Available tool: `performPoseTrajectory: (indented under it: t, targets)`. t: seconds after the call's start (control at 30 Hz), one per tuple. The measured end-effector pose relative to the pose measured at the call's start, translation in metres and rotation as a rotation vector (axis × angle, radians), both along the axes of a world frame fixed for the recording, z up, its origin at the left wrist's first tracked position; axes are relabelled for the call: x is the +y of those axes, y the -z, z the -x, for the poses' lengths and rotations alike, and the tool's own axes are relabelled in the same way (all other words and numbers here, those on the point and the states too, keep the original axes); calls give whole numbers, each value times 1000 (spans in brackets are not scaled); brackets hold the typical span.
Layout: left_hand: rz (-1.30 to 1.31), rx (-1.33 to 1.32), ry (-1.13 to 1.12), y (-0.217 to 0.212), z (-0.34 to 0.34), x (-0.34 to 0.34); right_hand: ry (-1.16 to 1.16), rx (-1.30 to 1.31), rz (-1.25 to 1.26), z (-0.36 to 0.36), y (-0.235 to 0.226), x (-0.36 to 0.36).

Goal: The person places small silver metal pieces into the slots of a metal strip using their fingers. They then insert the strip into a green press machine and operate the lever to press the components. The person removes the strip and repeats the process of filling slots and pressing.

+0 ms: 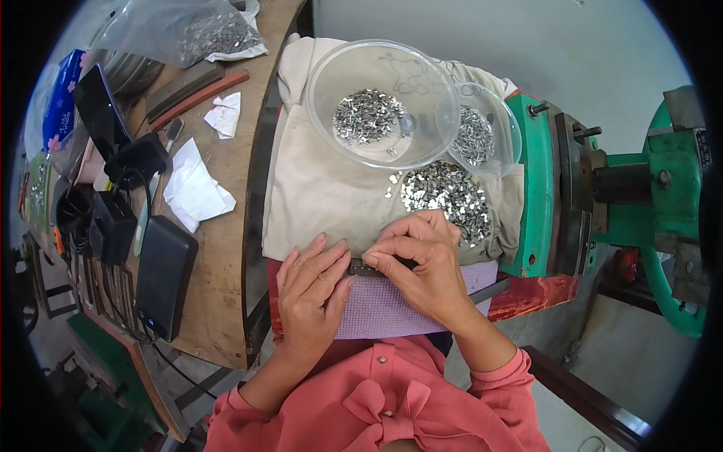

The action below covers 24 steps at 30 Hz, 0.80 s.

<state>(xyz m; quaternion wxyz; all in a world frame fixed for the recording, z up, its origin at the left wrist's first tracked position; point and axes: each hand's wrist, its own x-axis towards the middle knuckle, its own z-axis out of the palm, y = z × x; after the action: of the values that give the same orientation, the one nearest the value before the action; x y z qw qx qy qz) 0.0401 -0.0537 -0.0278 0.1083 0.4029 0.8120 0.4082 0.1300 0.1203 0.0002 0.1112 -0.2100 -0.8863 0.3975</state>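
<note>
My left hand (312, 290) lies flat, fingers together, on a lilac checked cloth (380, 310), its fingertips touching the left end of a narrow dark metal strip (367, 269). My right hand (422, 260) bends over the strip's right part, thumb and fingertips pinched on it; what lies under the fingers is hidden. A loose heap of small shiny metal pieces (446, 197) lies on the beige cloth (316, 192) just beyond my right hand. Two clear plastic bowls, a large one (382, 102) and a smaller one (482, 135), hold more of the same pieces.
A green press machine (640, 188) stands to the right. On the wooden bench (218, 271) at left lie a black power bank (162, 275), white paper scraps (194, 188), black devices with cables, and a plastic bag of metal pieces (192, 32).
</note>
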Motion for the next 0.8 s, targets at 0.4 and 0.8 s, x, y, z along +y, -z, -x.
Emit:
performPoseTrajectory:
  t: [0.4,0.8]
  targets:
    - [-30,12,13,-2,5,1,-10,-45,-87,7,1,-6]
    - [-65,23,-1,5,6,1,-27,-87,-139,11,-1,-5]
